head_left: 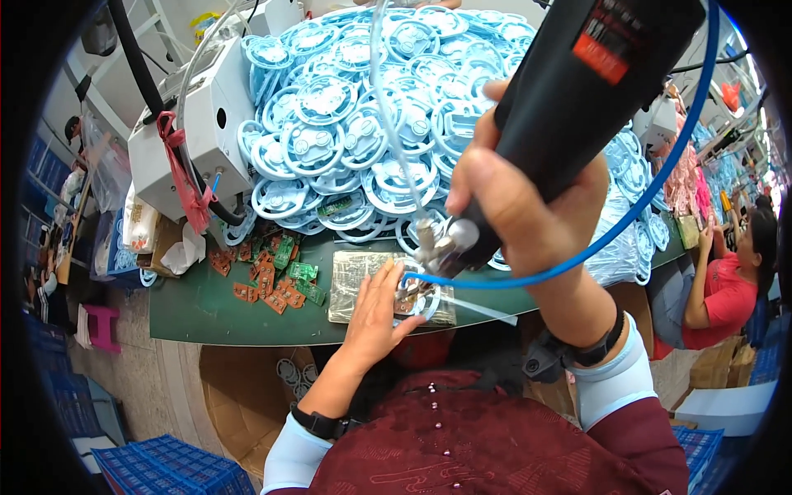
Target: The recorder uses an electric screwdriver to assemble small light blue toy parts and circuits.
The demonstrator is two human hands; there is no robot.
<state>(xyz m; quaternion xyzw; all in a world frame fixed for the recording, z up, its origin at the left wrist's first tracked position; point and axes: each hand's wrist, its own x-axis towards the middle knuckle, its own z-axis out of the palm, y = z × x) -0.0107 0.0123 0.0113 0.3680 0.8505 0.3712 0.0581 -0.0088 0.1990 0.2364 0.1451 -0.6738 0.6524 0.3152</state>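
Note:
My right hand (536, 198) is closed round a black power screwdriver (569, 107), held tilted with its metal lower end (441, 247) over the work spot. A blue hose (660, 186) loops from the tool's upper end down past my wrist. Below the tip, a light blue plastic wheel-shaped part (432, 307) lies on a wrapped flat block (345, 289). My left hand (375, 309) steadies this part at its left edge, fingers stretched along it and thumb at the near side. A brown piece shows inside the wheel, partly hidden by the tool.
A large heap of light blue wheel-shaped parts (363, 124) covers the back of the green table (190, 305). Brown and green circuit boards (268, 272) lie left of the block. A pale machine box (202, 115) stands at left. Another person (730, 264) sits at right.

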